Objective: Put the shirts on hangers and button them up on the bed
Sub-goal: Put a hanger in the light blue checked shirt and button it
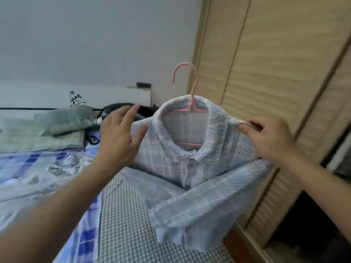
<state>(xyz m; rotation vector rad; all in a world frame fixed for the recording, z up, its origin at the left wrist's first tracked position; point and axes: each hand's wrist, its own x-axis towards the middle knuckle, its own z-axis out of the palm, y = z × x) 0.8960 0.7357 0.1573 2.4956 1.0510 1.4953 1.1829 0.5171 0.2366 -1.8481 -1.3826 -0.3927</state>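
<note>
A pale blue plaid shirt (190,168) hangs on a pink hanger (191,95), held up above the bed (121,224). Its collar is closed at the top button and the front placket looks buttoned. My right hand (269,137) pinches the shirt's right shoulder over the hanger end. At the shirt's left shoulder my left hand (119,135) has straight, spread fingers and does not grip the cloth. One sleeve drapes across the front toward the lower left.
A checked grey sheet covers the near part of the bed. A white shirt (43,179) lies crumpled on a blue plaid blanket at left. Pillows (62,120) and a dark item sit by the headboard. Wooden wardrobe doors (275,63) stand close on the right.
</note>
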